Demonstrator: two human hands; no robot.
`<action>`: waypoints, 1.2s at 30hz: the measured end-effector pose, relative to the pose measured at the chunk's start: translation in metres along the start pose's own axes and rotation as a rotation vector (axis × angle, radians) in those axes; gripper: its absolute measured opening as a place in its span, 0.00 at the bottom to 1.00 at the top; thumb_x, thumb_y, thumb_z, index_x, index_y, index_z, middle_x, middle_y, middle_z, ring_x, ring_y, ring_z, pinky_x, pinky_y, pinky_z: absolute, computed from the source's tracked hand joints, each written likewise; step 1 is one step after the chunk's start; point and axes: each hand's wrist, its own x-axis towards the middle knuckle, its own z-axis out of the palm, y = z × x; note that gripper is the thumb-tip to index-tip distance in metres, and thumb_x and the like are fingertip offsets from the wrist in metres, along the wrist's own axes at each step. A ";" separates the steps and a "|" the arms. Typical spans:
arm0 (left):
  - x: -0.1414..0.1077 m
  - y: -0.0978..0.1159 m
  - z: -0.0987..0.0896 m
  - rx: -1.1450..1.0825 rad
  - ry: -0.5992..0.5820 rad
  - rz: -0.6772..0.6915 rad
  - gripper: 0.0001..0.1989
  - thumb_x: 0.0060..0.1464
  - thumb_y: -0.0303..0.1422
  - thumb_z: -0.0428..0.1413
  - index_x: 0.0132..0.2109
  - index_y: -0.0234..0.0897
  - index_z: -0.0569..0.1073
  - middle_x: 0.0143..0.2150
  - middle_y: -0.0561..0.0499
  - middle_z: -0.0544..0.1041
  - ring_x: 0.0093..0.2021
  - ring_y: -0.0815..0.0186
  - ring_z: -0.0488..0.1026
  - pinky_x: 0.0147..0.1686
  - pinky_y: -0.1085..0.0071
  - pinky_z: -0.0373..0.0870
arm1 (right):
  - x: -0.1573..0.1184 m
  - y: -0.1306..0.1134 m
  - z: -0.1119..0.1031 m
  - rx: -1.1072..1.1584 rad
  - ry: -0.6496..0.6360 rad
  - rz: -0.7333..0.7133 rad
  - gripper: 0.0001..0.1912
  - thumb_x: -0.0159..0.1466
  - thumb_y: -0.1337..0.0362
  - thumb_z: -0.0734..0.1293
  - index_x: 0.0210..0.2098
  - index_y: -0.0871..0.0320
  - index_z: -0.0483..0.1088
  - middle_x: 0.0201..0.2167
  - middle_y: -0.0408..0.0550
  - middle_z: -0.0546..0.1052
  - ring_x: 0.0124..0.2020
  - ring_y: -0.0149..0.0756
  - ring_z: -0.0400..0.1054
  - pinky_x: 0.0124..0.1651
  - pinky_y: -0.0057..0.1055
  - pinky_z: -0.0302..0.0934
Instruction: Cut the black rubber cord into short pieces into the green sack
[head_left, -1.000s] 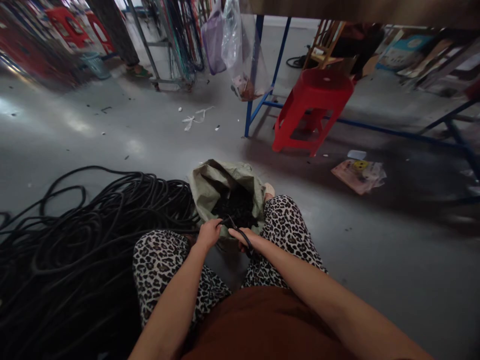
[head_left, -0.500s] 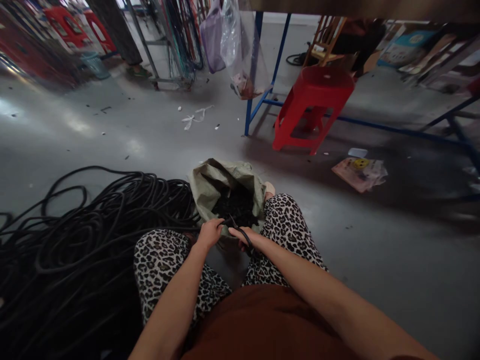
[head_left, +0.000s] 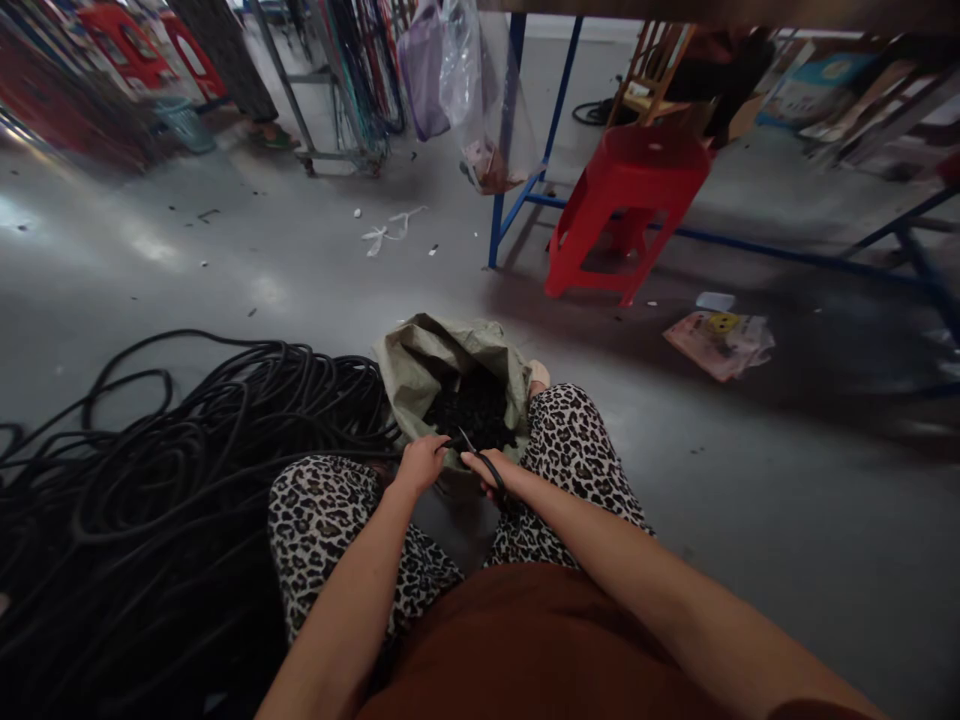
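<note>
Cord (head_left: 285,385), black, looped over the floor (head_left: 300,270) left of the fingers; a length pinched in the left fingers (head_left: 433,447). Likely bendy, tough, light per length, heavy in bulk; best held close behind the end. Right fingers (head_left: 478,462) grasp scissors (head_left: 468,438). Sack (head_left: 409,370) of black bits (head_left: 472,405) just beyond both; red stool (head_left: 652,165) farther, rightward.

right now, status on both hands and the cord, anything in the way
Left hand gripping cord. Right hand holding scissors. Sack open beyond both hands. No obstruction seen between scissors and cord.
</note>
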 end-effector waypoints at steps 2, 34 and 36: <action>0.000 0.000 0.001 0.001 -0.006 -0.007 0.16 0.55 0.33 0.48 0.50 0.42 0.71 0.48 0.50 0.74 0.49 0.66 0.69 0.49 0.70 0.62 | 0.002 0.003 0.000 -0.015 0.001 -0.016 0.20 0.63 0.50 0.58 0.32 0.62 0.66 0.09 0.38 0.62 0.07 0.28 0.59 0.12 0.21 0.56; -0.003 0.007 -0.004 0.086 -0.145 -0.069 0.16 0.56 0.34 0.47 0.49 0.44 0.71 0.48 0.50 0.74 0.49 0.65 0.69 0.48 0.72 0.61 | -0.005 0.003 -0.004 -0.085 0.055 0.040 0.20 0.60 0.50 0.62 0.24 0.61 0.65 0.10 0.39 0.61 0.09 0.27 0.56 0.14 0.23 0.54; -0.003 0.008 -0.005 0.089 -0.149 -0.081 0.16 0.56 0.34 0.47 0.49 0.45 0.71 0.47 0.50 0.74 0.49 0.65 0.69 0.48 0.71 0.61 | -0.003 0.005 -0.004 -0.082 0.052 0.025 0.20 0.60 0.51 0.62 0.22 0.61 0.64 0.10 0.39 0.60 0.09 0.27 0.56 0.13 0.22 0.53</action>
